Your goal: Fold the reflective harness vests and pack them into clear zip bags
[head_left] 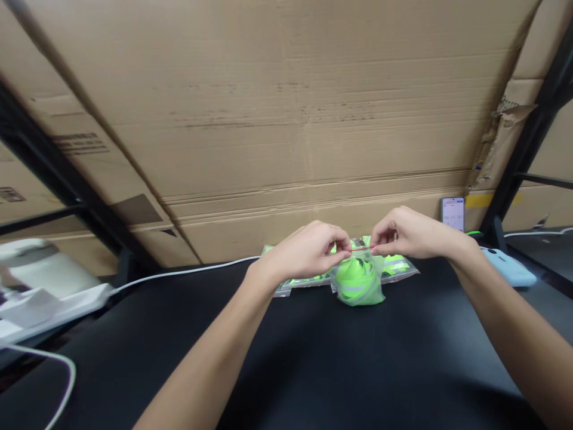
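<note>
A clear zip bag stands on the black table, with a rolled neon-green strap or cloth with silvery stripes inside. My left hand pinches the left end of the bag's top edge, where a red line runs across. At the right end of that edge, my right hand pinches with thumb and fingers. Between the hands the edge is stretched straight. More flat clear bags with neon-green striped material lie behind, partly hidden by my hands and the front bag.
A phone leans upright against the cardboard wall. Near my right forearm lies a light-blue case-like object. A white cable runs along the back to a power strip at left. Black frame posts flank the table.
</note>
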